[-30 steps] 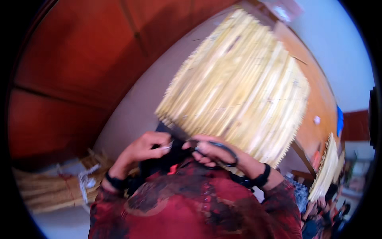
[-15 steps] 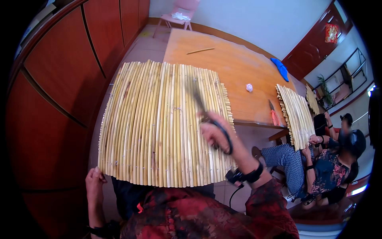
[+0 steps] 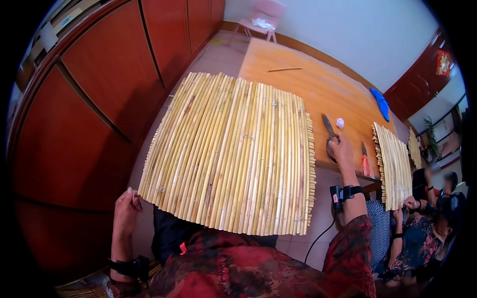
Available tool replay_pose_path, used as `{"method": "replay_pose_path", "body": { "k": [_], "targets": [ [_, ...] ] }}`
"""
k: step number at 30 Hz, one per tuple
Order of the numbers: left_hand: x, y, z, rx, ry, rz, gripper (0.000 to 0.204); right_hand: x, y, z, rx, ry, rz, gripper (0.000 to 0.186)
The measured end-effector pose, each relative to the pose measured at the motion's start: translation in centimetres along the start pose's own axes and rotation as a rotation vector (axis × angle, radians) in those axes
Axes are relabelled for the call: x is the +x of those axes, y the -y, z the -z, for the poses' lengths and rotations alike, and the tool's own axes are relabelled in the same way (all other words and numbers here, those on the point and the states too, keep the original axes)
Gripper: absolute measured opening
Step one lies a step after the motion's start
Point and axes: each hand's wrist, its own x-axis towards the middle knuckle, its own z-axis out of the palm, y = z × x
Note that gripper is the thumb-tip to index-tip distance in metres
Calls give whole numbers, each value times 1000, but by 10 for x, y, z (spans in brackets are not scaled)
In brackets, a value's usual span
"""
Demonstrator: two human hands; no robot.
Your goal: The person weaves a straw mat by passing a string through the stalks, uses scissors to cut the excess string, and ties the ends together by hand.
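A large mat of pale yellow reed sticks (image 3: 228,154), bound side by side with thin ties, lies across my lap and over the table's near-left part. My left hand (image 3: 127,211) is closed, thumb and finger pinched at the mat's near-left corner. To the right of the mat, my right hand (image 3: 342,149) has its fingers around the handles of dark scissors (image 3: 328,126). Their blades point away from me, low over the tabletop. Just past my right hand is a small pale ball of thread (image 3: 340,122). Orange-handled pliers (image 3: 365,161) lie further right.
On the wooden table (image 3: 318,89) lie a single stick (image 3: 284,69) and a blue cloth-like item (image 3: 380,104). A co-worker at right holds another reed mat (image 3: 392,166). Red cabinets (image 3: 109,54) line the left side; a pink chair (image 3: 263,17) stands behind.
My right hand has carried the scissors from above the mat rightward to the table. My left hand stays at the mat's corner. The whole view has shifted.
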Motion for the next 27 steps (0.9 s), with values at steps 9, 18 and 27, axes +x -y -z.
{"method": "replay_pose_path", "body": {
  "k": [9, 18, 27],
  "targets": [
    [-21, -61, -34, -8, -43, -453, 21, -2, 35, 22, -219, 43, 60, 32],
    [-39, -77, -140, -2, 558, -675, 38, -123, 278, 51, 1162, 1059, 653, 62],
    [-32, -67, -131, -256, 559, -530, 41, -153, 293, 28, 1242, 1417, 170, 35]
  ]
}}
